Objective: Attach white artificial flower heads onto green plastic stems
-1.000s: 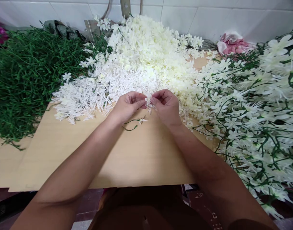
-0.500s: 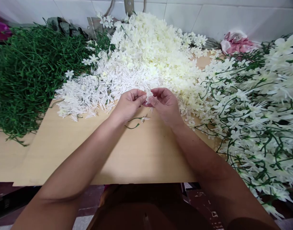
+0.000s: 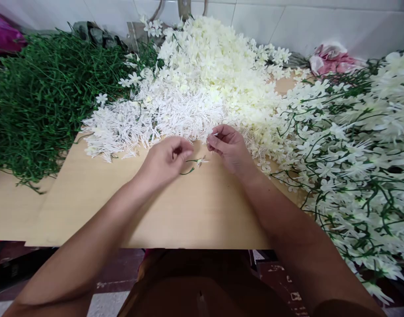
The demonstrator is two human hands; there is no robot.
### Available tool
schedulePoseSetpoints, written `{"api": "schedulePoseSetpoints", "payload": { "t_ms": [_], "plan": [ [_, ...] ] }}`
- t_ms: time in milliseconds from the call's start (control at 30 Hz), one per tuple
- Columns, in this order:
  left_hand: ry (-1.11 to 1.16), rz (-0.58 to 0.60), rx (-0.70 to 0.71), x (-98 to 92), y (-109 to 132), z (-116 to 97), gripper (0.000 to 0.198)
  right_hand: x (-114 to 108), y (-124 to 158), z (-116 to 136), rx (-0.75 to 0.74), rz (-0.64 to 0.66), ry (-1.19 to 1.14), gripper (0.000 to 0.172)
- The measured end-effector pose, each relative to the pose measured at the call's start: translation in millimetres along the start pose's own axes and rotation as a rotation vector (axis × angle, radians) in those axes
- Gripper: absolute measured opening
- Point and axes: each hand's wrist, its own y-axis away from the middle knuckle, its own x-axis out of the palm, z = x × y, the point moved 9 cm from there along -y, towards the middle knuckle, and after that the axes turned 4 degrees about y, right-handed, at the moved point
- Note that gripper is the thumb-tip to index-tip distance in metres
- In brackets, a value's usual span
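Running off the frame beyond the right hand (image 3: 230, 147), the heap of finished sprays (image 3: 354, 154) is cut by the right edge, so its full spread is not seen. The green stem heap (image 3: 40, 101), well out past the left hand (image 3: 165, 160), is clipped at the left edge in the same way. Both forearms are cut off at the bottom. The cream petal heap (image 3: 218, 66), far ahead of both hands, is banked against the tiled wall (image 3: 321, 22), and whatever is buried under it cannot be made out. A pink cloth (image 3: 334, 61) is half hidden behind the sprays.

The tan board (image 3: 202, 211) is laid under both hands. The white stamen pile (image 3: 149, 119) is spread just ahead of the left knuckles and reaches across to the right hand.

A sprig (image 3: 193, 162), a thin green stem with one small white flower, is laid flat on the board between the two hands, its stem close by the left hand. The left hand is curled, with thumb and forefinger drawn close together over that stem. Whether the stem is actually gripped cannot be told, as the tips are blocked by the hand itself. The right hand is half closed and turned inward, thumb and forefinger pinched on a tiny white piece (image 3: 215, 133) at the near edge of the stamen pile, just beyond the sprig's flower. Its other fingers are folded in.
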Motion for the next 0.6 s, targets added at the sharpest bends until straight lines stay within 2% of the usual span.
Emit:
{"api": "schedulePoseSetpoints", "payload": {
  "t_ms": [100, 167, 233, 367, 500, 600],
  "plan": [
    [-0.442, 0.188, 0.141, 17.2, 27, -9, 0.017, 0, 1, -8, 0.11, 0.017, -0.121, 0.039],
    [-0.633, 0.218, 0.176, 25.3, 37, -7, 0.022, 1, 3, -11, 0.147, 0.023, -0.167, 0.038],
    [-0.73, 0.202, 0.187, 30.5, 38, -4, 0.022, 2, 4, -11, 0.163, 0.028, -0.184, 0.037],
    [-0.709, 0.189, 0.185, 31.6, 27, 1, 0.021, 5, 7, -10, 0.173, 0.054, -0.169, 0.036],
    [-0.484, 0.163, 0.065, 12.1, 13, 9, 0.017, 10, 8, -11, 0.202, 0.112, -0.129, 0.035],
    [-0.439, 0.221, 0.108, 11.8, 12, 5, 0.012, 11, 8, -13, 0.214, 0.144, -0.098, 0.035]
  ]
}}
